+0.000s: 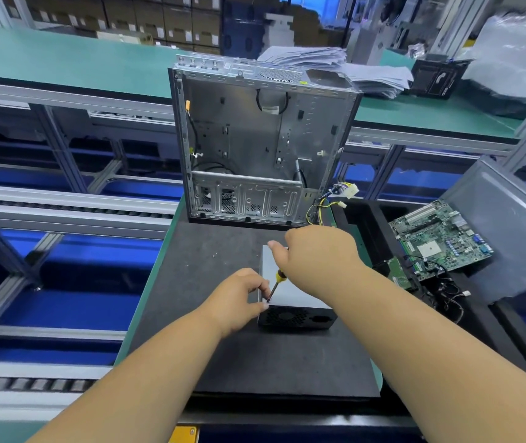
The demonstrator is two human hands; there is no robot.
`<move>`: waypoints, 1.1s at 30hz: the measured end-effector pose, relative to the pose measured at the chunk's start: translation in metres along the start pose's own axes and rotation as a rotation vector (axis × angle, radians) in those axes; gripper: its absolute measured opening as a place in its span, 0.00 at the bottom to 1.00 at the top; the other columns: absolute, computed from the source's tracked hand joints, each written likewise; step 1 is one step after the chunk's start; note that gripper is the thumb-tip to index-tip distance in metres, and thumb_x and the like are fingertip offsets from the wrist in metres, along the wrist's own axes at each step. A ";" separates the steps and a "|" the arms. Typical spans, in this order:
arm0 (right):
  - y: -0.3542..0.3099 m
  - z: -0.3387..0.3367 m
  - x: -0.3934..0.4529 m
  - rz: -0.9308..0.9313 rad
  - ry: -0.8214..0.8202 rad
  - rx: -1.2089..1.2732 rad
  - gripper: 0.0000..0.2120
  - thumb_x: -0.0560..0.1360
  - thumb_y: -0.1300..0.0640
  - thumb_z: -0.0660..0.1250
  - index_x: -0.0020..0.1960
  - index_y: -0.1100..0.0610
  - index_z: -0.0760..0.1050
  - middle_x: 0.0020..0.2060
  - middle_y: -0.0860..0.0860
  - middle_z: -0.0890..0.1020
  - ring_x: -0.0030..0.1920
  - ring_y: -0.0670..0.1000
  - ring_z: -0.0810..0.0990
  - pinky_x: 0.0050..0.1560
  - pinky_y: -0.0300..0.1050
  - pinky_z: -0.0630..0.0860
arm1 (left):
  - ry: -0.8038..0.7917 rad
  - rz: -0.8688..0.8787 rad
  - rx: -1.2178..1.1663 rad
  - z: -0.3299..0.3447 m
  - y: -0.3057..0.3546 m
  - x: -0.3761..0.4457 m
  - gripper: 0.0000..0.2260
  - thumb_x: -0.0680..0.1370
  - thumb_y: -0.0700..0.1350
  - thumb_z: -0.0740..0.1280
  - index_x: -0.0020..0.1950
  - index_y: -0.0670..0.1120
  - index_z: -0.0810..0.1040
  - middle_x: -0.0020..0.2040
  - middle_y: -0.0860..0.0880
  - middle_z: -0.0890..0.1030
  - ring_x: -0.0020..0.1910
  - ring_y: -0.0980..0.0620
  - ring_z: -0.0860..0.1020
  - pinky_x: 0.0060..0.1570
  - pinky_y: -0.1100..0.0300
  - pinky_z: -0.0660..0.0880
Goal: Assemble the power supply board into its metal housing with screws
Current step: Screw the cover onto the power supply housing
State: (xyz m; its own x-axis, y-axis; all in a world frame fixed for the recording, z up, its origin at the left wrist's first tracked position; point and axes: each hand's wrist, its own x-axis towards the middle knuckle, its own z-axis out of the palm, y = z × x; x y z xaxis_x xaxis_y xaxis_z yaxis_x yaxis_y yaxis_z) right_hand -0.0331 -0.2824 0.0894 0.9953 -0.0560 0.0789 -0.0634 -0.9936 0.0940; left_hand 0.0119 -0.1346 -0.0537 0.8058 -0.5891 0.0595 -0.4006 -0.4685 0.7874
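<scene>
Gripping the yellow-handled screwdriver (277, 284), the right hand (316, 257) drives at the power supply housing (293, 302) on the black mat (210, 273); the left hand (239, 298), at nine o'clock, pinches near the tip. A tilted shaft could slip off the screw, I judge, toward those fingertips.

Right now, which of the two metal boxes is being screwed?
The small closed box under both hands, screwdriver tip at its near corner; the big open case stands untouched behind.

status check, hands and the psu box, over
Right hand grips yellow-handled screwdriver, tip at near top edge of grey metal power supply box. Left hand pinches at the tip. Nothing in the way.
</scene>
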 end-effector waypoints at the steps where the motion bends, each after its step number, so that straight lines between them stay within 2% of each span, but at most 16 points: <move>1: 0.000 -0.001 -0.001 -0.019 -0.013 0.072 0.17 0.80 0.44 0.52 0.36 0.52 0.62 0.32 0.48 0.69 0.34 0.52 0.69 0.29 0.43 0.58 | 0.000 0.004 0.007 0.000 0.000 0.000 0.12 0.71 0.39 0.74 0.40 0.56 0.77 0.46 0.57 0.74 0.48 0.69 0.73 0.54 0.67 0.68; 3: 0.001 -0.005 -0.004 -0.130 -0.040 0.205 0.07 0.77 0.51 0.56 0.44 0.53 0.65 0.39 0.49 0.72 0.40 0.54 0.70 0.32 0.46 0.61 | 0.000 0.011 0.018 -0.001 0.001 0.001 0.11 0.71 0.39 0.74 0.40 0.55 0.77 0.46 0.56 0.73 0.49 0.67 0.73 0.56 0.65 0.69; 6: 0.000 -0.006 -0.006 -0.263 -0.021 0.243 0.07 0.79 0.51 0.59 0.54 0.53 0.67 0.46 0.48 0.78 0.45 0.54 0.73 0.36 0.47 0.66 | 0.004 0.007 0.020 -0.001 0.000 0.001 0.09 0.71 0.40 0.74 0.41 0.53 0.78 0.45 0.56 0.73 0.48 0.66 0.73 0.54 0.65 0.69; 8: 0.000 -0.002 -0.006 -0.206 0.035 0.155 0.10 0.81 0.45 0.57 0.52 0.51 0.68 0.42 0.46 0.81 0.41 0.53 0.75 0.32 0.45 0.66 | 0.001 0.001 0.016 0.000 -0.001 0.001 0.10 0.72 0.40 0.74 0.40 0.55 0.77 0.44 0.57 0.72 0.47 0.69 0.72 0.50 0.66 0.67; 11: 0.002 0.007 -0.008 -0.087 0.081 0.097 0.16 0.81 0.39 0.53 0.44 0.50 0.67 0.34 0.46 0.76 0.37 0.53 0.73 0.29 0.42 0.60 | -0.004 0.004 -0.004 0.000 -0.001 0.001 0.09 0.72 0.40 0.74 0.42 0.53 0.79 0.45 0.57 0.73 0.48 0.70 0.72 0.52 0.67 0.67; 13: 0.001 0.009 -0.010 -0.087 0.089 0.181 0.14 0.80 0.42 0.54 0.45 0.51 0.70 0.37 0.46 0.76 0.40 0.52 0.74 0.31 0.43 0.62 | -0.002 0.006 -0.009 0.000 -0.001 0.001 0.08 0.72 0.39 0.74 0.42 0.52 0.79 0.46 0.56 0.74 0.50 0.68 0.73 0.56 0.66 0.69; 15: 0.001 0.005 -0.011 -0.118 0.059 0.266 0.10 0.77 0.48 0.56 0.51 0.51 0.74 0.45 0.47 0.78 0.45 0.52 0.76 0.36 0.45 0.67 | 0.007 0.012 0.005 0.000 0.000 0.000 0.09 0.71 0.39 0.74 0.42 0.53 0.79 0.46 0.57 0.74 0.48 0.68 0.73 0.54 0.66 0.68; 17: 0.002 0.001 -0.010 -0.142 0.025 0.322 0.13 0.75 0.52 0.58 0.58 0.51 0.74 0.51 0.47 0.77 0.49 0.51 0.75 0.41 0.46 0.69 | 0.012 0.014 0.010 0.000 0.001 0.000 0.10 0.71 0.39 0.74 0.41 0.53 0.79 0.45 0.57 0.73 0.46 0.69 0.72 0.51 0.68 0.67; 20: 0.005 -0.002 -0.008 -0.141 0.021 0.300 0.12 0.78 0.49 0.58 0.60 0.49 0.72 0.48 0.46 0.81 0.46 0.51 0.76 0.39 0.46 0.70 | 0.012 0.008 0.007 0.000 0.002 -0.001 0.10 0.72 0.39 0.74 0.41 0.54 0.78 0.44 0.57 0.72 0.44 0.65 0.73 0.51 0.65 0.69; 24: 0.004 0.002 -0.009 -0.145 0.025 0.114 0.15 0.82 0.43 0.53 0.51 0.51 0.73 0.41 0.46 0.81 0.43 0.53 0.78 0.36 0.45 0.70 | 0.013 -0.004 0.004 0.000 0.003 -0.003 0.09 0.72 0.40 0.73 0.42 0.54 0.78 0.45 0.57 0.73 0.46 0.64 0.73 0.52 0.66 0.69; 27: 0.003 0.002 -0.010 -0.159 0.027 0.235 0.11 0.79 0.50 0.55 0.56 0.52 0.71 0.46 0.48 0.80 0.46 0.54 0.77 0.39 0.47 0.69 | 0.014 0.007 0.011 0.001 0.003 -0.003 0.09 0.72 0.40 0.73 0.42 0.53 0.78 0.45 0.57 0.73 0.45 0.62 0.73 0.52 0.64 0.70; 29: 0.002 0.000 -0.011 -0.187 0.020 0.306 0.15 0.76 0.54 0.57 0.62 0.52 0.69 0.50 0.49 0.79 0.47 0.55 0.76 0.42 0.48 0.67 | 0.013 0.014 0.022 0.001 0.003 -0.002 0.08 0.72 0.40 0.73 0.42 0.52 0.78 0.45 0.56 0.73 0.44 0.61 0.72 0.50 0.63 0.70; 33: 0.004 0.000 -0.012 -0.193 0.054 0.377 0.19 0.76 0.56 0.60 0.67 0.50 0.67 0.51 0.47 0.78 0.47 0.54 0.76 0.42 0.46 0.67 | 0.004 0.006 0.013 0.002 0.001 -0.002 0.07 0.72 0.41 0.73 0.43 0.53 0.78 0.47 0.55 0.74 0.49 0.55 0.75 0.56 0.59 0.73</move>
State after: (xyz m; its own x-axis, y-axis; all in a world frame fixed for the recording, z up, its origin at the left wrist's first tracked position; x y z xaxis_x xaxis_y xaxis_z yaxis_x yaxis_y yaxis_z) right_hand -0.0454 -0.2859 0.0891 0.9804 0.1296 0.1481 0.1647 -0.9524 -0.2566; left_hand 0.0089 -0.1351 -0.0538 0.8053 -0.5891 0.0663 -0.4108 -0.4739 0.7789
